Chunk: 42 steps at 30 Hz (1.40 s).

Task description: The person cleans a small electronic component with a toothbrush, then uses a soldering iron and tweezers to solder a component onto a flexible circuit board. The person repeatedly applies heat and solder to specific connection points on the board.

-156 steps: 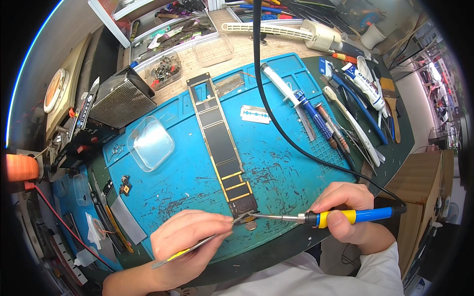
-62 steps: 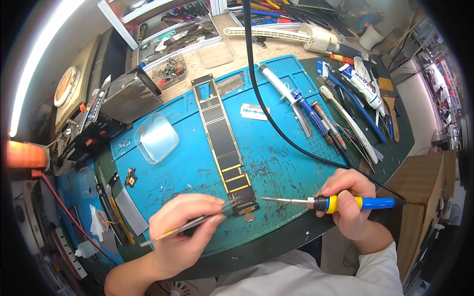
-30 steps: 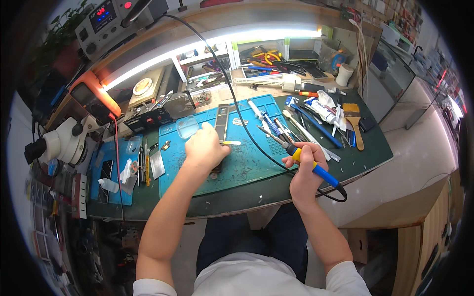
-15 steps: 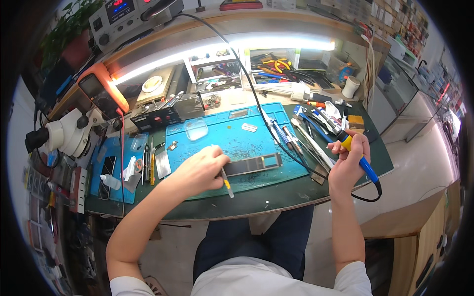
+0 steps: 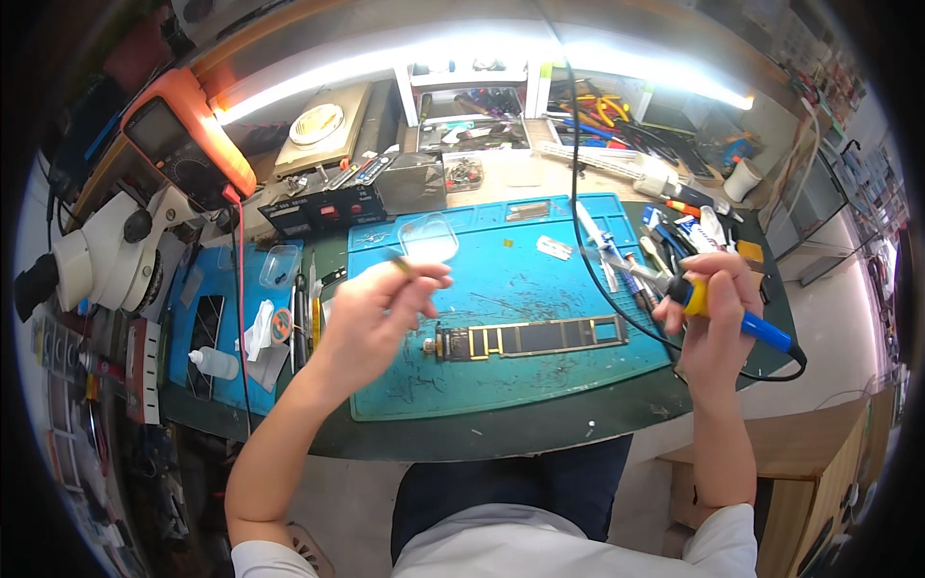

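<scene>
My right hand (image 5: 711, 347) grips a soldering iron (image 5: 768, 331) with a blue and yellow handle, raised over the right side of the mat. Its metal end points up and left, and its dark cable loops away on the right. Held up over the left part of the blue work mat (image 5: 501, 390), my left hand (image 5: 361, 323) pinches a slim, dark-yellow thing (image 5: 402, 265), blurred and mostly hidden by the fingers. Between the hands, a long dark circuit board strip (image 5: 540, 339) with gold edges lies flat on the mat, touched by neither.
A clear plastic tray (image 5: 428, 238) sits at the mat's back left. Pens and tools (image 5: 617, 260) crowd its right side. An orange multimeter (image 5: 178, 144) and a white microscope (image 5: 106, 255) stand on the left. A black cable (image 5: 576, 144) hangs across the bench from above.
My left hand has lifted off the strip's left end, uncovering it, and the slim thing now pokes out above the fingers. My right hand still holds the iron. The whole view has shifted.
</scene>
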### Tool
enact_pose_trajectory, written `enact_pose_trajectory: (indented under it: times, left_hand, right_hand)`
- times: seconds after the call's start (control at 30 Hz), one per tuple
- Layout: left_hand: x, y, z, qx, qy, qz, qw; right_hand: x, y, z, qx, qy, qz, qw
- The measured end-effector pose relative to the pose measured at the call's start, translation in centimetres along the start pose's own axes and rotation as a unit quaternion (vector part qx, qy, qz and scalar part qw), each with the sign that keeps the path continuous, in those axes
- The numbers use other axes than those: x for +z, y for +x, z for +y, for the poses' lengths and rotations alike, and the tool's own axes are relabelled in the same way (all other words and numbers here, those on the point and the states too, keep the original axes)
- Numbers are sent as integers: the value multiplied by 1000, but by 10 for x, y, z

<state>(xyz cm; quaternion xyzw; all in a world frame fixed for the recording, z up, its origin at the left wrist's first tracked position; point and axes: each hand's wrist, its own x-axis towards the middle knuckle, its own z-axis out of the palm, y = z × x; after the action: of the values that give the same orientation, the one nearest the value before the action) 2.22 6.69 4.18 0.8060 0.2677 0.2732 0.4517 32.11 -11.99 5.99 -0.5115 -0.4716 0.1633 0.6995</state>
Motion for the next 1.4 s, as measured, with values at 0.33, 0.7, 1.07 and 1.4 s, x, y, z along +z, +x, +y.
enact_pose_trajectory:
  times: [0.33,0.7,1.07,1.4]
  left_hand:
    - [-13,-46,-43,-50,-237,45,969]
    - [-6,-51,-32,-64,-132,-29,989]
    - [-3,-43,-31,40,14,-15,999]
    - [-1,-41,-30,-8,-11,-3,1000]
  right_hand:
    - [68,7,35,180,49,-224,957]
    - [67,-9,51,217,58,-199,954]
    - [60,-5,46,213,-12,-257,942]
    - [59,-3,48,174,-40,-275,945]
